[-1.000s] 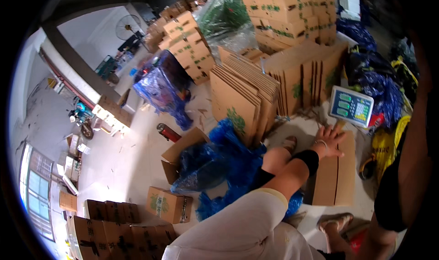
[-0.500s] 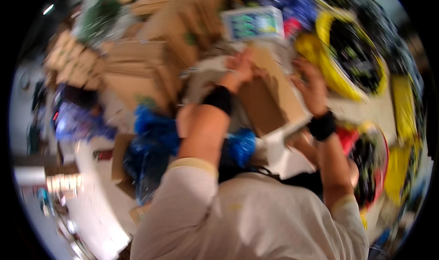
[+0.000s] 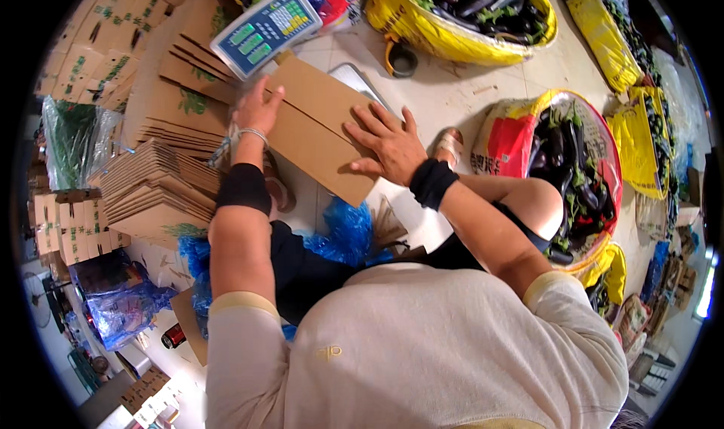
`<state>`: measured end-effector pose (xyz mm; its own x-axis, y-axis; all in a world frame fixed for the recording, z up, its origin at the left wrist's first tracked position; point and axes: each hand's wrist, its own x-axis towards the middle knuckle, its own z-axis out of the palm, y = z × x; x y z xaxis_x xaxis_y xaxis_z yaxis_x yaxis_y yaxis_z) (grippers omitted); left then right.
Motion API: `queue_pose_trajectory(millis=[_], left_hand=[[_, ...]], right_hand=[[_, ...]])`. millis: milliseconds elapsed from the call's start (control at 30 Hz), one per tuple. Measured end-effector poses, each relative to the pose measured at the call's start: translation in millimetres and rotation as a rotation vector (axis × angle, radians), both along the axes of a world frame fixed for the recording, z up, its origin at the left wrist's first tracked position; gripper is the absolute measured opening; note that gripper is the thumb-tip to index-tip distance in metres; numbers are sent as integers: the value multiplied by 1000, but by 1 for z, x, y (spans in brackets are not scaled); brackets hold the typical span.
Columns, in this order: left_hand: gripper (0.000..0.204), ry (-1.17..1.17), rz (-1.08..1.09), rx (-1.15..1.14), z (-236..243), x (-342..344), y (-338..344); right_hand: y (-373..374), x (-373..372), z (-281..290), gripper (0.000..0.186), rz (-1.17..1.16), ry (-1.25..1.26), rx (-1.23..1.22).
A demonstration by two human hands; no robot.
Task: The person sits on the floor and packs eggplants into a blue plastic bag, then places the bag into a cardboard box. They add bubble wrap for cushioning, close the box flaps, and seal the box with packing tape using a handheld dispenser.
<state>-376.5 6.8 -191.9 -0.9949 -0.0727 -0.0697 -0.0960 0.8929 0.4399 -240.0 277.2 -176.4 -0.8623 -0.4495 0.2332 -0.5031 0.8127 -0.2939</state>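
In front of me lies a long brown cardboard box (image 3: 320, 119), its top flaps brought together along a lengthwise seam. My left hand (image 3: 256, 116) holds the box's left edge near the far end, thumb at the top edge; its other fingers are partly hidden. Flat on the near right part of the top rests my right hand (image 3: 388, 142), fingers spread. Part of a pale scale platform (image 3: 358, 80) shows at the box's far right edge. Beyond my left hand stands the scale's display panel (image 3: 268, 30), with lit green readouts.
Folded cardboard sheets (image 3: 158, 184) are stacked at the left. Eggplants fill a yellow-rimmed sack (image 3: 377, 10) at the far right and a red and white sack (image 3: 501, 138) beside my right knee. Blue plastic film (image 3: 347, 233) lies between my legs. A tape roll (image 3: 402, 59) sits on the floor.
The view has swung, so the box appears farther left and sharper. My right hand, earlier raised off the box's right side, now lies on its top. The box top, earlier showing a shadowed opening, looks closed.
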Motion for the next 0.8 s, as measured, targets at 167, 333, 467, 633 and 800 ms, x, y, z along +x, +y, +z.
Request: queue_pose_trajectory(millis=[167,333,467,633,800], left_hand=[[56,162,56,-48,0,9,13],[57,74,107,20,-9,9,6],[55,93,81,229,-12,-3,6],[47,229,89,277,-11,9,13],[43,270,118,211,1,22,27]], right_hand=[[17,-20,-6,57,51,-4,-173],[78,-117,-18,45,-80,-1016,-1070],[128,-187,-102,41,-508,-750,-606],[145,-252,-211,39,-551,-650,-328],[101,-309,-281,71,-483,-484,-162]])
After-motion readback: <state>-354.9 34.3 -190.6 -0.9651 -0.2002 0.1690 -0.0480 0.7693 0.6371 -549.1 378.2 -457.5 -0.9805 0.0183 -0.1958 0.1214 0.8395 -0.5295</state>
